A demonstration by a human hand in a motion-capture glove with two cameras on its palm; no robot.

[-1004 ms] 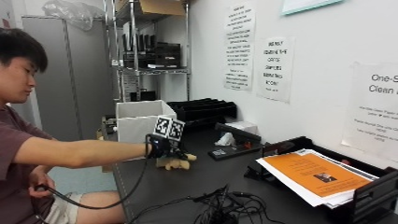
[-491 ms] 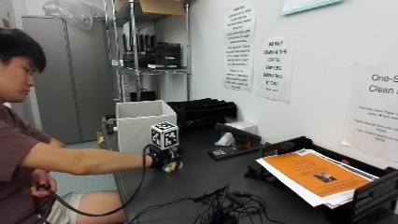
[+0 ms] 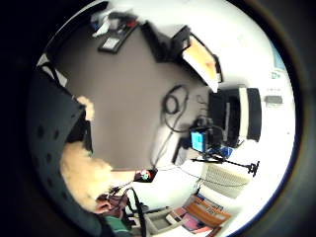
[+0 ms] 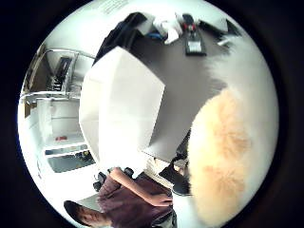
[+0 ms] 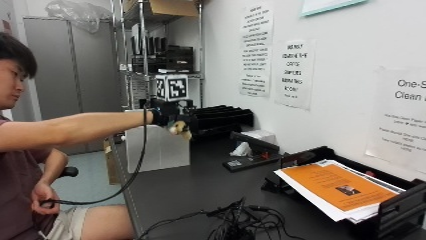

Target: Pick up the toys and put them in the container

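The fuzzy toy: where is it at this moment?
In the outside view, the fuzzy toy is off the table, held in the gloved right hand, raised just in front of the white container.

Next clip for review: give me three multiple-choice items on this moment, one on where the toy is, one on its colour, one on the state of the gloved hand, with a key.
1. Where is the plush toy?
A. lying on the table
B. held in the air near the white container
C. on the orange paper

2. What colour is the toy?
A. cream
B. blue
C. green

3. What is the right hand doing?
A. resting flat on the table
B. hanging idle
C. holding the toy in its grip

Key: 1 B, the outside view shows the toy raised above the table beside the container; 2 A, its fur looks pale cream in both palm views; 3 C, the gloved fingers curl round the toy.
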